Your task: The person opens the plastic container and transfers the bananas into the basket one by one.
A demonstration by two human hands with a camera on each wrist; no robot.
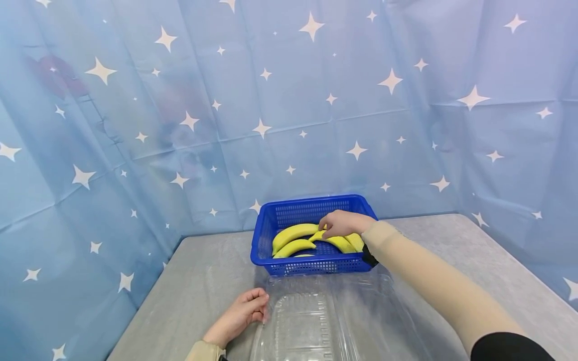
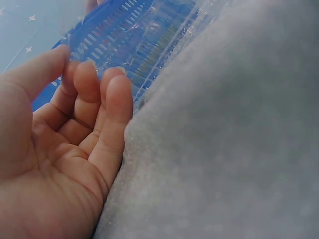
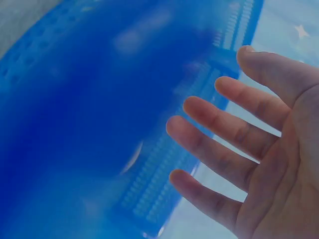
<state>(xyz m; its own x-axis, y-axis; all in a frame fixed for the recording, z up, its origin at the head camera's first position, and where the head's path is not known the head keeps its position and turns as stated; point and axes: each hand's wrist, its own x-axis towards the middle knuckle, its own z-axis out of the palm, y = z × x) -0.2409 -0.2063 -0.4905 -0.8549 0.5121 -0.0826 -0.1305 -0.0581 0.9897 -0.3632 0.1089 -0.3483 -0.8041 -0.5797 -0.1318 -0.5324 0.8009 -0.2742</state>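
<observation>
A blue plastic basket (image 1: 257,245) holds several yellow bananas (image 1: 295,232). My right hand (image 1: 345,223) reaches into it from the right, fingertips just over a curved banana (image 1: 336,241). In the right wrist view the fingers (image 3: 224,149) are spread and nearly straight, with nothing between them. A clear plastic clamshell container (image 1: 300,321) lies opened out in front of the basket. My left hand (image 1: 246,313) pinches its left edge between thumb and curled fingers. From the left wrist, the hand (image 2: 75,134) shows palm and bent fingers beside the see-through plastic.
The basket and container stand on a grey table (image 1: 198,281). A blue curtain (image 1: 289,110) with white stars hangs behind the table and along its sides. The basket's near rim rises right behind the container's far edge.
</observation>
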